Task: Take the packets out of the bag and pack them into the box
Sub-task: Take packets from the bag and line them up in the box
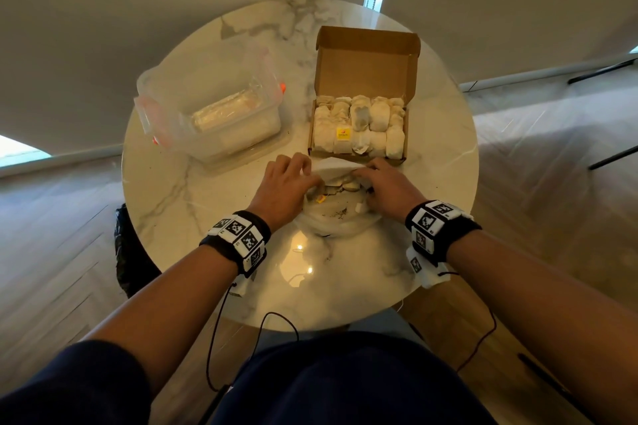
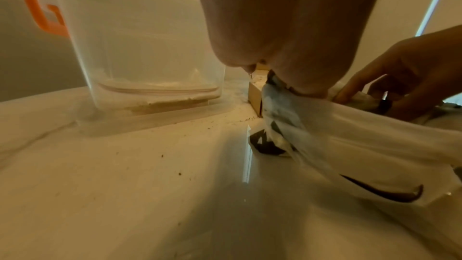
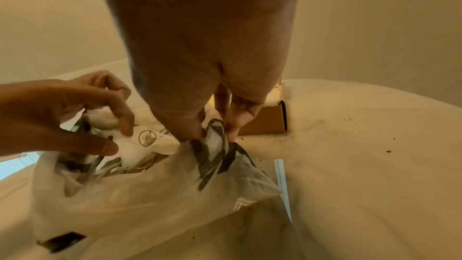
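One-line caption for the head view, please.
Both hands, left and right, grip the white bag open before the packet-filled cardboard box.

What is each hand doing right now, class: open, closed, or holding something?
Left hand: fingers pinch the rim of the white plastic bag.
Right hand: fingers pinch the bag's opposite rim, holding its mouth open.

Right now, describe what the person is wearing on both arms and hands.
The left hand and right hand are bare, without gloves. Each wrist carries a black band fitted with white blocks printed with black square code markings; the right wrist has the same kind. Thin black cables hang from the bands. The forearms are bare, with dark blue sleeves pushed up.
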A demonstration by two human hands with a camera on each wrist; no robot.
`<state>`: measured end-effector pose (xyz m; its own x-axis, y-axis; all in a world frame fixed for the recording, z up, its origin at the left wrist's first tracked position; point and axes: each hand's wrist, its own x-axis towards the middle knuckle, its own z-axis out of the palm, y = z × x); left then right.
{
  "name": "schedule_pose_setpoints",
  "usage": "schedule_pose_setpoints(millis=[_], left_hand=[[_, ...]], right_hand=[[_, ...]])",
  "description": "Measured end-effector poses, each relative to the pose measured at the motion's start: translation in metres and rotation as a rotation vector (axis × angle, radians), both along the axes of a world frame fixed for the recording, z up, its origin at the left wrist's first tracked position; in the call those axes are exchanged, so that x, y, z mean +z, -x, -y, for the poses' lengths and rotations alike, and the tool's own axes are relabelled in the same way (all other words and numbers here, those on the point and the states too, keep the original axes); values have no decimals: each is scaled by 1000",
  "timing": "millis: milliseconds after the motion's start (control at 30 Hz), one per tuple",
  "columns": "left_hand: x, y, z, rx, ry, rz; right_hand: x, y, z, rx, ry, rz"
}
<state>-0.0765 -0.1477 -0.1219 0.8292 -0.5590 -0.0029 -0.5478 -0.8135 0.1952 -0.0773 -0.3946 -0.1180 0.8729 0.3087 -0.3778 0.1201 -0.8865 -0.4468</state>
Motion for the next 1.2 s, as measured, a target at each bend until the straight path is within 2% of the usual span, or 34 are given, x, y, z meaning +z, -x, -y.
schedule_pose_setpoints(millis=[67,133,233,333,433,500,567,700,767,833,933,1033,1133,1200], left_hand=[[-2,-1,4,-30,-129,45],[-2,-2,8,37,-166,8],[2,-9,16,179,-172,-269],[1,-17,18,192,-73,-505],[2,-21,16,145,95,-569],[0,-23,15,113,110,-595],[-4,-21,12,108,68,-572],[-10,-11,5,96,-167,-143],[-7,-12,7,87,-153,-50],[-5,-13,9,37,-51,-31],[-2,-9,13,-24,57,-113],[-6,-3,17,-8,-4,-178],[-12,2,22,79,-133,-215],[-14,4,27,136,-167,-231]], right_hand=[[-1,-1,-1,23,-10,-26],[-1,-3,-2,53,-23,-50],[-2,-4,-4,99,-32,-97],[-2,-5,-5,112,-79,-92],[-6,-7,-4,127,-124,10],[-9,-6,-1,170,-50,46],[-9,-3,3,215,64,62],[-14,1,7,233,156,93],[-15,0,6,180,147,103],[-13,-1,4,135,109,126],[-6,1,1,85,55,199],[-7,3,-4,63,-40,209],[-8,7,-8,94,-124,97],[-8,9,-9,107,-106,30]])
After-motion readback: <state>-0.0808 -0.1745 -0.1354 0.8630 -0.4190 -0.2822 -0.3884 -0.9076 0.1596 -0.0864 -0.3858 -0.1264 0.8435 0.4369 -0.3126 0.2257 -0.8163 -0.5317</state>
